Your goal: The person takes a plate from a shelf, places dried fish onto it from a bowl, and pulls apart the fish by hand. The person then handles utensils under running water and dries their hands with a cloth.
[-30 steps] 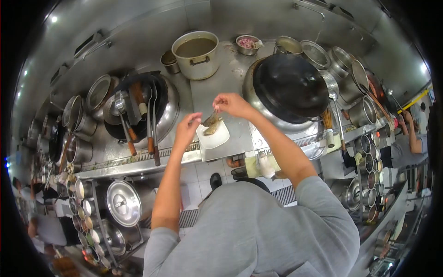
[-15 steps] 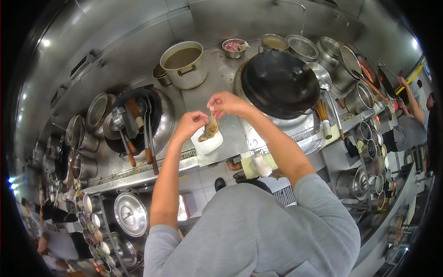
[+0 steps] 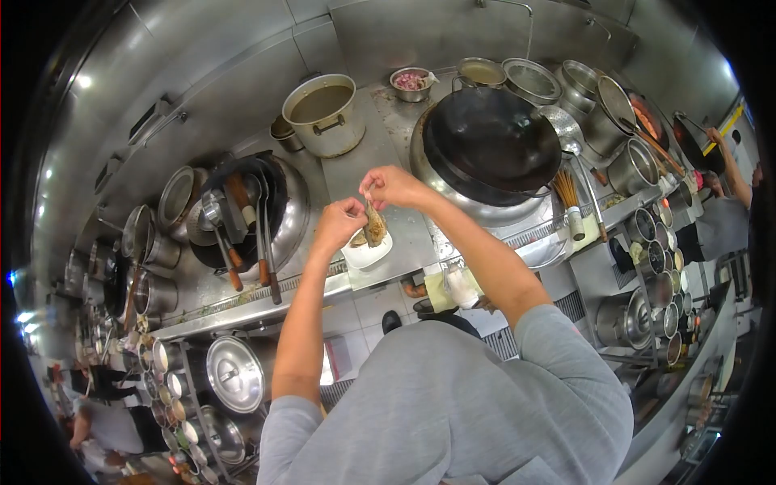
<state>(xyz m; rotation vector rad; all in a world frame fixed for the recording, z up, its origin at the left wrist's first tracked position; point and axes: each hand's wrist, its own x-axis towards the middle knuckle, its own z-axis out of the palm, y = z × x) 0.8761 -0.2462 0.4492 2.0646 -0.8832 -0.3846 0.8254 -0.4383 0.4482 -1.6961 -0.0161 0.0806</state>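
A brown, flaky piece of food that looks like fish [image 3: 374, 230] hangs between my hands, above a small white dish [image 3: 370, 259] at the counter's front edge. My left hand [image 3: 341, 224] is closed, fingertips pinching at the left side of the piece. With fingers also pinched, my right hand [image 3: 390, 187] grips its upper end. A second brownish bit shows in the dish, partly hidden behind my left fingers.
A large black wok [image 3: 493, 137] sits on the right burner, ladle [image 3: 584, 178] beside it. Behind are a tall pot of liquid [image 3: 327, 129] and a bowl of cut onions [image 3: 411, 83]. Another wok with utensils [image 3: 242, 218] stands left. A co-worker [image 3: 723, 210] handles a pan far right.
My hands stay pinched on the piece over the dish; my left hand has shifted slightly right, nearer my right hand. The view has tilted a little.
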